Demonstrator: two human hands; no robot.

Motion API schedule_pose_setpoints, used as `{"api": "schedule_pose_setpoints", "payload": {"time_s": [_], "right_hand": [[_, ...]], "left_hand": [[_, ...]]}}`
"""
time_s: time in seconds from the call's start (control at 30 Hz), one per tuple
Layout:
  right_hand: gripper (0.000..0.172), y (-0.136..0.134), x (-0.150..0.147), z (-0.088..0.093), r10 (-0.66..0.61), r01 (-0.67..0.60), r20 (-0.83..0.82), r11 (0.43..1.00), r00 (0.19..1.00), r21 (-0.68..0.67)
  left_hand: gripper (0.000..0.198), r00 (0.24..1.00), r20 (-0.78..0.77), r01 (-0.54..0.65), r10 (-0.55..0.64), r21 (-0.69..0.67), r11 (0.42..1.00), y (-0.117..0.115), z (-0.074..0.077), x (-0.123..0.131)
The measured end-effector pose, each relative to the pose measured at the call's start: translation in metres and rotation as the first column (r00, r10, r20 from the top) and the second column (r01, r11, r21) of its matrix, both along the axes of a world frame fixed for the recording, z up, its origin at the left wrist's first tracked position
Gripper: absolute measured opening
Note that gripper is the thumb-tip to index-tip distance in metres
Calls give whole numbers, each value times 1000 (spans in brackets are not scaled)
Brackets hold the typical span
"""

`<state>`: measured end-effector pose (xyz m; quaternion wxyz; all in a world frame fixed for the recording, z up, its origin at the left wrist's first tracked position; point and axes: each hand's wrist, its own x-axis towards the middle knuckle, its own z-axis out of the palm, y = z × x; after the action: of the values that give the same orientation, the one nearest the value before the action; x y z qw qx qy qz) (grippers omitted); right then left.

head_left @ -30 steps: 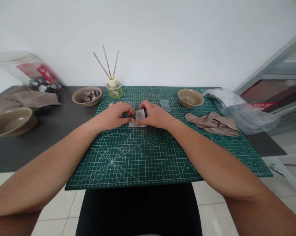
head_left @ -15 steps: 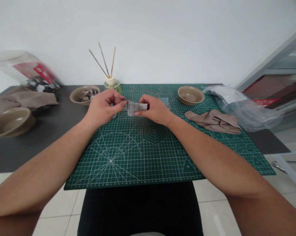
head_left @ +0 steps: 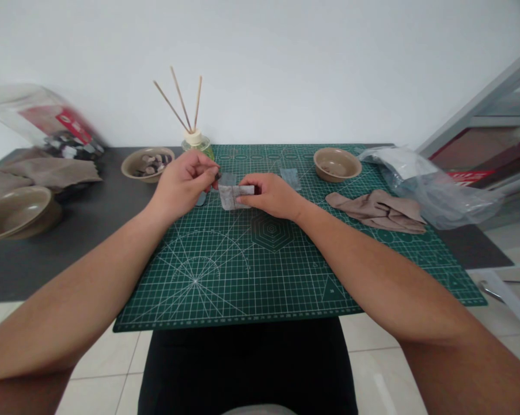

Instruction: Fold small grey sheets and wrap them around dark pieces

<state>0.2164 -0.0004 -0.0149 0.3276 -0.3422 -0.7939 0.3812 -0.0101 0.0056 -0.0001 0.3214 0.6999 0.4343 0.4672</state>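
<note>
My right hand [head_left: 270, 193] grips a small greyish-white pouch-like piece [head_left: 228, 198] between thumb and fingers, over the green cutting mat [head_left: 225, 282]. Thin dark lines cross its face, and its right end is covered by my fingers. Just to the left, my left hand [head_left: 184, 180] is closed in a pinch. A small dark piece [head_left: 217, 176] shows at its fingertips, too small to name. Behind the pouch-like piece lies a thin clear bluish sheet [head_left: 229, 179], with another bluish sheet [head_left: 290, 177] beyond my right hand.
A bowl of small dark and pale pieces [head_left: 132, 172] and a reed diffuser [head_left: 194, 140] stand behind my left hand. At right are another bowl [head_left: 337, 173], a crumpled brown cloth [head_left: 378, 210] and a clear plastic bag [head_left: 432, 187]. A third bowl [head_left: 39, 216] sits far left.
My left fingers have drawn up and away from the pouch-like piece, with the small dark piece now showing in them. The pouch-like piece has moved slightly left and lower in my right hand.
</note>
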Motion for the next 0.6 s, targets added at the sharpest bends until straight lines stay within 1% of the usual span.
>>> {"api": "schedule_pose_setpoints", "payload": {"time_s": [0.07, 0.13, 0.2, 0.23, 0.33, 0.47, 0.5, 0.53, 0.57, 0.6], "right_hand": [[22, 0, 0, 0, -18, 19, -15, 999, 1000, 31], [23, -1, -1, 1, -38, 40, -35, 998, 999, 42], [24, -2, -1, 1, -25, 26, -28, 999, 999, 32], [24, -3, -1, 1, -8, 8, -9, 1000, 1000, 26], [21, -5, -1, 1, 19, -21, 52, 999, 998, 31], [20, -6, -2, 0, -34, 33, 20, 997, 999, 72], [21, -6, -3, 0, -6, 4, 19, 998, 1000, 66], [22, -6, -3, 0, 19, -21, 24, 998, 1000, 55], [21, -6, -3, -1, 27, -29, 43, 998, 999, 53], [22, -6, -4, 0, 16, -20, 67, 998, 998, 61]], "left_hand": [[6, 999, -39, 6, -6, -5, 1000, -1, 1, 0], [5, 997, -76, -3, 2, -12, 1000, -3, 2, 1], [5, 996, -93, -17, 14, -29, 999, -5, 4, 2], [5, 996, -90, -20, 16, -45, 999, -6, 5, 2], [10, 999, -15, -47, 46, -64, 997, -8, 7, 3], [13, 997, 62, -44, 46, -39, 998, -8, 10, 4], [14, 996, 73, -39, 42, -41, 998, -8, 9, 4], [16, 999, 49, -16, 19, -64, 998, -7, 9, 4], [18, 999, 38, -17, 20, -62, 998, -6, 7, 4], [19, 1000, 14, -11, 12, -75, 997, -5, 6, 3]]}}
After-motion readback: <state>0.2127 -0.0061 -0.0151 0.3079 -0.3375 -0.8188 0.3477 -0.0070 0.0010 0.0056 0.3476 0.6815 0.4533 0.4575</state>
